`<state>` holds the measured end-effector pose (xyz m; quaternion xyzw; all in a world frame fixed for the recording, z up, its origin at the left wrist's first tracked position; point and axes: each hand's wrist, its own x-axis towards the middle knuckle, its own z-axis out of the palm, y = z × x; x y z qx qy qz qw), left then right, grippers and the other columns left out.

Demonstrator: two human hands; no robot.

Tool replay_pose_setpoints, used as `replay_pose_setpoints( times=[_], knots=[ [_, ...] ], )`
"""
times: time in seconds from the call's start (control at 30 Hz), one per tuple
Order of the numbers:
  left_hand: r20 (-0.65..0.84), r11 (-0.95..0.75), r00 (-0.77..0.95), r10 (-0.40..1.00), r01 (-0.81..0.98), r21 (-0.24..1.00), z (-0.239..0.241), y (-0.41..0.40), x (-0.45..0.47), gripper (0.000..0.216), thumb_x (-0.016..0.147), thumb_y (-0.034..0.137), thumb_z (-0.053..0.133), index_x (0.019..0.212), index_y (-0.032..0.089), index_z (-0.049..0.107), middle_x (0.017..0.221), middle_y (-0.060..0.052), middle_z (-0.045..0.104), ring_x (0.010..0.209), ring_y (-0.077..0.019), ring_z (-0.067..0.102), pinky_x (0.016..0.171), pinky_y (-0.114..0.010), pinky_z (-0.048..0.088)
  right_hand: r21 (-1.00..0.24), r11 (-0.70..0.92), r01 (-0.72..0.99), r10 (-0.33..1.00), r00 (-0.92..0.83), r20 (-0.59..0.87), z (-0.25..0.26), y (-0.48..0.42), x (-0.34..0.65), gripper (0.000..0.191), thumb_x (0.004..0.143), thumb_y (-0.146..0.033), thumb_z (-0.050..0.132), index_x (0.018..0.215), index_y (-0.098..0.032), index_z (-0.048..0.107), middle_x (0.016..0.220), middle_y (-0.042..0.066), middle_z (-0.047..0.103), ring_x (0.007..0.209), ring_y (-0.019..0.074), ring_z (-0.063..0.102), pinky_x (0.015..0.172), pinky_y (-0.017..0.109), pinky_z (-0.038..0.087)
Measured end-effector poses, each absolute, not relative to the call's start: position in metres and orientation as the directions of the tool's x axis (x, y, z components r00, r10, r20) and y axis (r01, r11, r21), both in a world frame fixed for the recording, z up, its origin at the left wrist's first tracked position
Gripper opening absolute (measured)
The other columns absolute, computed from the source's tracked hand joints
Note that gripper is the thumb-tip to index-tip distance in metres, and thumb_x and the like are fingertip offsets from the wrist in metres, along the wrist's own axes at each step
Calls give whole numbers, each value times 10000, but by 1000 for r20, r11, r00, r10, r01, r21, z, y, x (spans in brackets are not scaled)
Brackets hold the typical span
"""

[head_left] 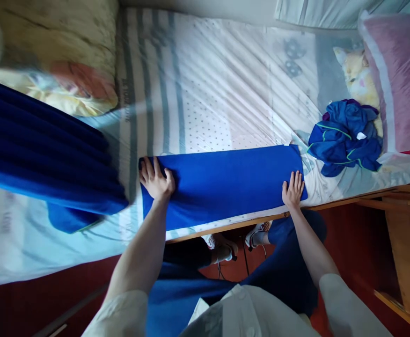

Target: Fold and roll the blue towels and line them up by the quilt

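A blue cloth point(222, 185), folded into a long rectangle, lies flat along the front edge of the bed. My left hand point(156, 180) presses on its left end with the fingers spread. On its right end rests my right hand point(293, 188), palm down and fingers stretched out. A small white tag shows at the cloth's far right edge. Right of the cloth sits a crumpled pile of blue cloths point(347, 138) with green edging. To the left stands a stack of folded blue cloths point(43, 154), blurred toward the picture's edge.
The bed point(226, 84) has a pale patterned sheet with creases. At the right are a pink pillow point(401, 79) in a clear cover and a yellow cat-print cushion point(357, 75). Yellowish bedding point(68, 37) fills the far left. A wooden ladder point(405, 243) stands at the lower right.
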<state>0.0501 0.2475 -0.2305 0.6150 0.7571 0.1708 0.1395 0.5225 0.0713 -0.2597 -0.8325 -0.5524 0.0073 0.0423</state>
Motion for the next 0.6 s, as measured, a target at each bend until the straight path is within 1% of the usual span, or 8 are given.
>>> replay_pose_setpoints(
  times=[0.07, 0.13, 0.23, 0.3, 0.4, 0.5, 0.6],
  knots=[
    [-6, 122, -132, 991, 892, 434, -229, 230, 47, 613, 982, 287, 449, 1545, 48, 409, 1680, -221, 260, 1576, -343, 208, 1277, -581, 153, -101, -381, 919, 921, 387, 50, -260, 72, 522, 654, 1046, -399, 236, 1647, -140, 225, 1712, 153, 215, 1574, 305, 208, 1252, 585, 209],
    [-9, 73, -76, 997, 900, 430, -226, 199, 44, 591, 985, 275, 433, 1531, 50, 430, 1674, -220, 275, 1576, -353, 204, 1272, -592, 178, -125, -376, 918, 920, 386, 66, -261, 73, 522, 653, 1047, -413, 242, 1635, -132, 265, 1704, 160, 237, 1568, 310, 219, 1249, 586, 209],
    [-7, 126, -136, 991, 899, 420, -225, 136, 42, 597, 993, 308, 392, 1558, 114, 419, 1679, -197, 277, 1578, -347, 203, 1275, -582, 191, -151, -366, 918, 920, 382, 92, -263, 74, 523, 656, 1042, -428, 275, 1613, -108, 320, 1687, 178, 277, 1557, 315, 237, 1242, 577, 228],
    [-18, 188, -197, 980, 895, 405, -227, 97, 42, 612, 1000, 328, 350, 1582, 146, 390, 1685, -181, 270, 1582, -337, 188, 1280, -579, 168, -160, -350, 923, 923, 369, 109, -264, 74, 527, 649, 1036, -427, 299, 1596, -103, 356, 1673, 184, 308, 1546, 314, 259, 1231, 565, 256],
    [-51, 242, -241, 969, 891, 384, -233, 58, 43, 646, 1000, 348, 313, 1600, 112, 350, 1688, -208, 243, 1589, -328, 154, 1284, -566, 149, -198, -304, 932, 935, 332, 124, -261, 69, 539, 615, 1030, -416, 309, 1552, -117, 440, 1635, 186, 383, 1519, 307, 318, 1211, 540, 303],
    [-58, 268, -268, 962, 877, 400, -235, 43, 43, 660, 986, 342, 341, 1589, 77, 359, 1674, -241, 257, 1590, -348, 140, 1273, -589, 163, -290, -284, 914, 934, 332, 130, -244, 63, 547, 583, 1034, -412, 283, 1473, -128, 543, 1561, 200, 485, 1463, 309, 406, 1202, 529, 323],
    [-73, 312, -311, 948, 851, 424, -234, 41, 46, 660, 973, 329, 381, 1579, 67, 376, 1662, -264, 272, 1586, -375, 134, 1254, -616, 194, -503, -362, 785, 864, 485, 135, -217, 58, 540, 543, 1052, -411, 295, 1386, -131, 619, 1518, 223, 515, 1408, 317, 461, 1212, 522, 317]
  ],
)
